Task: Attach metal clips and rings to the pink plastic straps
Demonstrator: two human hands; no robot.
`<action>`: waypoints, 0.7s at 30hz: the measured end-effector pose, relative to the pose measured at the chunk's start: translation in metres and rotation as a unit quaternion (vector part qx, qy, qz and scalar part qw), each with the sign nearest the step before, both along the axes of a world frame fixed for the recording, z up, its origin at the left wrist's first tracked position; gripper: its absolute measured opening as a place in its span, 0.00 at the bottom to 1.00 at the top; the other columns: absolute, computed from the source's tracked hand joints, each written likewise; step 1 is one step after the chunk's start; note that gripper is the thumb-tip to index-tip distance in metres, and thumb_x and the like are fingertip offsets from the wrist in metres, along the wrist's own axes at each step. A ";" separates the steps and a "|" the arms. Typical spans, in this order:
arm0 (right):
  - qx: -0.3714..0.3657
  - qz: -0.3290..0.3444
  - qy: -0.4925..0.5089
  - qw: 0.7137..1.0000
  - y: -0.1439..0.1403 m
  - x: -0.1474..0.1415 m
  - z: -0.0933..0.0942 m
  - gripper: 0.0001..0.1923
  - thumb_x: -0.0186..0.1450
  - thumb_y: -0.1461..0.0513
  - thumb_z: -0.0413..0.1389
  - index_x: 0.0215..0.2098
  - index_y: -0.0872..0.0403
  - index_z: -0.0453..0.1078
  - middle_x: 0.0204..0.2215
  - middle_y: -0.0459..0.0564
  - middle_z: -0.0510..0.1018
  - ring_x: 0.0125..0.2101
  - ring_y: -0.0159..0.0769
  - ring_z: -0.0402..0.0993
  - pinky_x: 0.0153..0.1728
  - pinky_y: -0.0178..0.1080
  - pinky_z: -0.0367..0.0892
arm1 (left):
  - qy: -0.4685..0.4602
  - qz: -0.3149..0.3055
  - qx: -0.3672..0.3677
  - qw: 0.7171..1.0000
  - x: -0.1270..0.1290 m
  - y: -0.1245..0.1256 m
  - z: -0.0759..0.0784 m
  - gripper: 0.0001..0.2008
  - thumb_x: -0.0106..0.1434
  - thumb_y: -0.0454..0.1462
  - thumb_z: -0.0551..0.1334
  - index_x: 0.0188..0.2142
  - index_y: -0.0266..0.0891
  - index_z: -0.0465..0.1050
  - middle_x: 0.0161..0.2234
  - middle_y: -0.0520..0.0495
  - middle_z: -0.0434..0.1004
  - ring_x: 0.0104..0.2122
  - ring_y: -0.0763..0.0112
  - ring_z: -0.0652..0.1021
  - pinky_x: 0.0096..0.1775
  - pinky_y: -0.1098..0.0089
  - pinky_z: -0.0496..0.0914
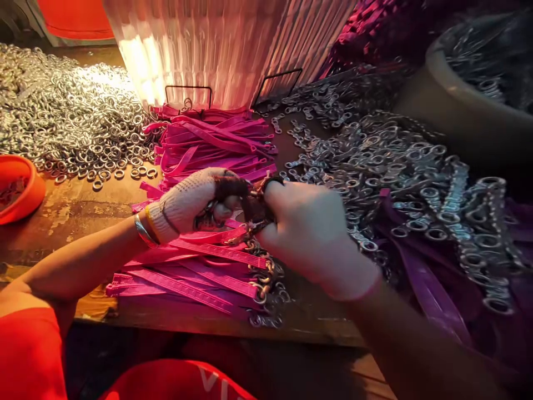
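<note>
My left hand (pixel 200 203), in a dotted knit glove with dark fingertips, is closed in a pinch above the straps. My right hand (pixel 310 233), in a pale glove, is also closed and meets it from the right. Dark and metallic bits show between the fingers, too small and shaded to name. Beneath both hands lies a pile of pink stitched straps (pixel 179 283) with metal rings and clasps (pixel 262 291) at their right ends. A second stack of pink straps (pixel 216 139) lies just beyond.
Loose metal rings (pixel 83 122) are heaped at the left, by an orange bowl (pixel 35 194). Metal snap hooks (pixel 353 161) spread over the right, near a large tub (pixel 441 72). A corrugated translucent panel (pixel 200 50) stands at the back. Purple straps (pixel 428 289) lie at right.
</note>
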State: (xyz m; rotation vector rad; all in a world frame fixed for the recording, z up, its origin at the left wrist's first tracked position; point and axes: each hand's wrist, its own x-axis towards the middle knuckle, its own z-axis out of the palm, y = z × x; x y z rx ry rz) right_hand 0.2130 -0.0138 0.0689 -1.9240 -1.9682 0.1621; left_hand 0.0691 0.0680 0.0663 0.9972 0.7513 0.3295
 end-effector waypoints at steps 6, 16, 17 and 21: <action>0.018 -0.051 0.189 0.981 -0.001 -0.001 -0.021 0.16 0.67 0.56 0.48 0.31 0.57 0.72 0.23 0.47 0.74 0.26 0.34 0.64 0.28 0.35 0.56 | -0.054 0.034 -0.046 0.997 -0.014 0.010 -0.009 0.08 0.67 0.36 0.58 0.31 0.34 0.65 0.19 0.58 0.58 0.14 0.88 0.61 0.18 0.85 0.53; -0.152 0.145 -0.141 0.968 -0.038 -0.056 -0.058 0.09 0.60 0.65 0.55 0.35 0.58 0.77 0.41 0.64 0.78 0.42 0.51 0.72 0.50 0.54 0.61 | 0.157 -0.040 0.140 0.977 -0.038 0.027 -0.047 0.15 0.64 0.45 0.59 0.29 0.36 0.71 0.16 0.54 0.64 0.12 0.79 0.62 0.14 0.79 0.55; -0.138 0.133 -0.154 0.969 -0.042 -0.059 -0.061 0.09 0.62 0.65 0.54 0.34 0.57 0.77 0.42 0.65 0.78 0.42 0.51 0.73 0.50 0.56 0.61 | 0.171 -0.057 0.195 0.964 -0.037 0.026 -0.050 0.13 0.64 0.43 0.58 0.31 0.36 0.72 0.17 0.53 0.66 0.13 0.78 0.64 0.15 0.78 0.56; -0.104 0.115 -0.176 0.972 -0.052 -0.061 -0.070 0.08 0.62 0.66 0.55 0.31 0.57 0.77 0.44 0.69 0.78 0.43 0.54 0.74 0.49 0.57 0.61 | 0.213 -0.100 0.400 0.886 -0.023 0.027 -0.057 0.09 0.60 0.34 0.57 0.35 0.37 0.77 0.26 0.48 0.76 0.24 0.73 0.73 0.28 0.75 0.66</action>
